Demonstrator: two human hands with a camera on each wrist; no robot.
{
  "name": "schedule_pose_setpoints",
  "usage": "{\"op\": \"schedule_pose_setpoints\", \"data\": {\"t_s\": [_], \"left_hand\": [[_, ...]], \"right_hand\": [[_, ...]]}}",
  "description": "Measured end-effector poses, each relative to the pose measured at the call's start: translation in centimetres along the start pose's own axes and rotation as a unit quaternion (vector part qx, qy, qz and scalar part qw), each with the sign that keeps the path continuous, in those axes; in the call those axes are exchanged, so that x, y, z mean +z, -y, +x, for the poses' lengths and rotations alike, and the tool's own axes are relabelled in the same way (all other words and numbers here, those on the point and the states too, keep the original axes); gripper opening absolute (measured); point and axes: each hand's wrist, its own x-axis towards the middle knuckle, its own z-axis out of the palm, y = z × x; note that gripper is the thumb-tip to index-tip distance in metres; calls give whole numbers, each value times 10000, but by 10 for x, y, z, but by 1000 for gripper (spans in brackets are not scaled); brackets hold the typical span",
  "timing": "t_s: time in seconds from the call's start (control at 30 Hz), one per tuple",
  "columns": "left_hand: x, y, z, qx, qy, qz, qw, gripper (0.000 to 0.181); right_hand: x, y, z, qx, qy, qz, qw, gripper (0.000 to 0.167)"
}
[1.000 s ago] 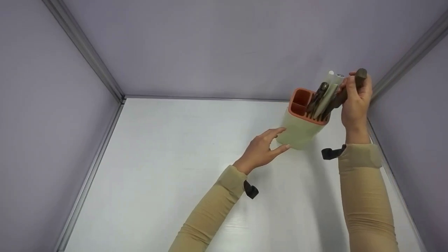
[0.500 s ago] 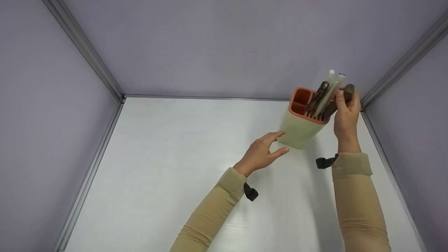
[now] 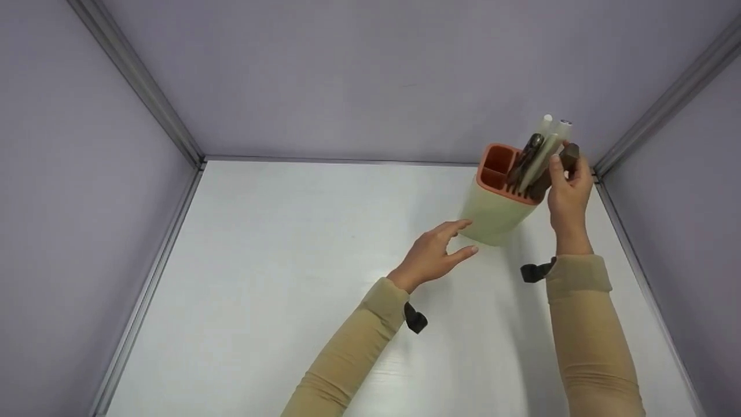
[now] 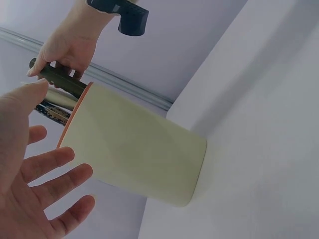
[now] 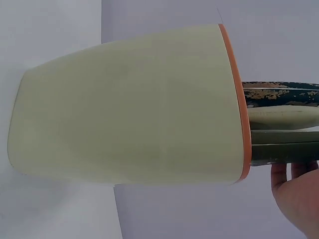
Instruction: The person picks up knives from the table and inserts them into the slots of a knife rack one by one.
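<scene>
A pale green knife block (image 3: pixel 495 220) with an orange slotted top stands upright at the back right of the white table. My right hand (image 3: pixel 570 202) grips the dark green handle of a knife (image 3: pixel 569 154), whose blade is hidden in a slot at the block's right side. In the right wrist view this dark handle (image 5: pixel 284 153) comes close to the orange rim. My left hand (image 3: pixel 428 255) hovers at the block's left side, fingers spread and thumb apart. In the left wrist view its fingers (image 4: pixel 60 184) overlap the block's wall; contact cannot be told.
Beside the held handle, a pale handle (image 3: pixel 538 165) and a dark mottled handle (image 3: pixel 525 159) stick out of the block. Two whitish handles (image 3: pixel 546 124) rise behind them. Grey-lilac panels (image 3: pixel 359 81) enclose the white table (image 3: pixel 278 260) at the back and sides.
My right hand has moved down and left with the knife, whose handle now sits lower against the block. The left hand has shifted only slightly.
</scene>
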Motion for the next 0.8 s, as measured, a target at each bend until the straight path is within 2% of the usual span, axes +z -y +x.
{"op": "schedule_pose_setpoints", "data": {"t_s": [0.1, 0.33, 0.63, 0.8], "left_hand": [[0, 2, -1, -44, 5, 91, 9999, 61], [-1, 9, -4, -121, -23, 251, 9996, 60], [-8, 26, -15, -326, -263, 606, 9973, 60], [-17, 37, -24, -445, -448, 889, 9940, 61]], "right_hand": [[0, 1, -1, -14, -26, -353, 9994, 45], [-6, -6, -7, -419, 84, -1008, 9940, 42], [-11, -17, -28, -384, 332, -1356, 9895, 54], [-6, -2, -51, -134, 362, -1765, 9835, 58]]}}
